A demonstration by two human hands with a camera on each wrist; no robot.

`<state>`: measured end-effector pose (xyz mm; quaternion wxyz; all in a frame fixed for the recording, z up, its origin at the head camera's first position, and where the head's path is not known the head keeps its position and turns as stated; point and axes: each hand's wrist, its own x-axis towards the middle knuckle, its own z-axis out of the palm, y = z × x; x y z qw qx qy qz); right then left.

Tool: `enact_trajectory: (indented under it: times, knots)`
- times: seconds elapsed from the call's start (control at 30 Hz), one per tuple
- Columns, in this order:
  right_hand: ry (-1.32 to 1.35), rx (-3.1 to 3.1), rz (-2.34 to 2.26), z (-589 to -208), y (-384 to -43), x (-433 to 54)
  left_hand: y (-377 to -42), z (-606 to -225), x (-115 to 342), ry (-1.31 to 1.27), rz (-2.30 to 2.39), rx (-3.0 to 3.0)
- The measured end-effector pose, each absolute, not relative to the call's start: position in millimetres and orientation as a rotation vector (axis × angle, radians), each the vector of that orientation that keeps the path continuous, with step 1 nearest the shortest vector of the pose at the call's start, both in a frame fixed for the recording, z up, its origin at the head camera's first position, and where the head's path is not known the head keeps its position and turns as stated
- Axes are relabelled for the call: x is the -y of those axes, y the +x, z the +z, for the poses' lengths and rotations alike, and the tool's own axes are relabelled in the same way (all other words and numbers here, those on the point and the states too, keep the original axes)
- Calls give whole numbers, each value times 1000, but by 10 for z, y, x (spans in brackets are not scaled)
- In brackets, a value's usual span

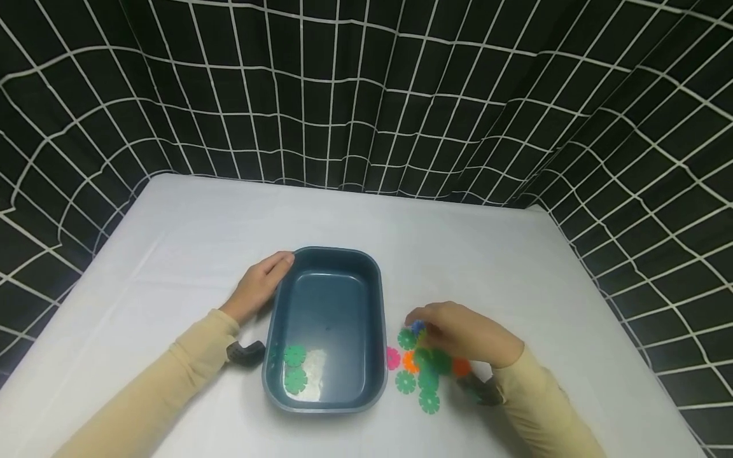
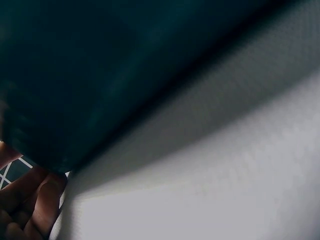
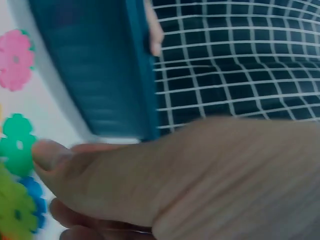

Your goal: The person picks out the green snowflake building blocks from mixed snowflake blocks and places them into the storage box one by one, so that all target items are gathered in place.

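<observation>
My left hand point(image 1: 260, 286) grips the far left corner of a blue-green plastic tub point(image 1: 380, 305), with fingertips at its rim. In the left wrist view the bent fingers point(image 2: 42, 205) meet the tub's dark wall point(image 2: 75, 90). Two green notched discs point(image 1: 294, 366) lie inside, near the tub's front left. Right of the tub, my right hand point(image 1: 464, 331) hovers over a loose group of flower-like plastic discs point(image 1: 406, 381), its fingers loosely bent. In the right wrist view the thumb is beside a green disc point(image 3: 17, 145) and a blue disc point(image 3: 35, 200), with nothing seen in its grasp.
A pink disc point(image 1: 392, 358) lies against the tub's right side, near an orange disc point(image 1: 410, 362). A white cloth point(image 1: 189, 235) covers the table. Behind and beside it hangs a black curtain with a white grid point(image 1: 343, 95).
</observation>
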<state>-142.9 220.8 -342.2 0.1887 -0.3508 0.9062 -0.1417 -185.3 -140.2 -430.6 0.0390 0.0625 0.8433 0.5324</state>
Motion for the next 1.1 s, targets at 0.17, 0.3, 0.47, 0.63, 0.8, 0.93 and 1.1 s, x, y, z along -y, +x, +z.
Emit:
enact_trajectory:
  times: [0.17,0.3,0.47,0.63,0.8,0.93,1.1]
  knots:
    - [-857,-2595,-313,-3591,-1463,-2100,-1859,-4310,1412,193,1624,-2597]
    - [-788,-2630,-272,-3666,-1482,-2046,-1864,-4318,1415,199,1639,-2591]
    - [-798,-2639,-293,-3687,-1480,-2038,-1868,-4335,1411,209,1644,-2585]
    - [-868,-2655,-326,-3686,-1472,-2055,-1866,-4342,1412,203,1650,-2588]
    - [-899,-2642,-374,-3706,-1504,-2089,-1869,-4359,1414,201,1653,-2578]
    - [-1001,-2604,-488,-3708,-1541,-2140,-1869,-4367,1414,207,1656,-2582]
    - [-1128,-2635,-668,-3717,-1592,-2210,-1871,-4350,1416,235,1669,-2601]
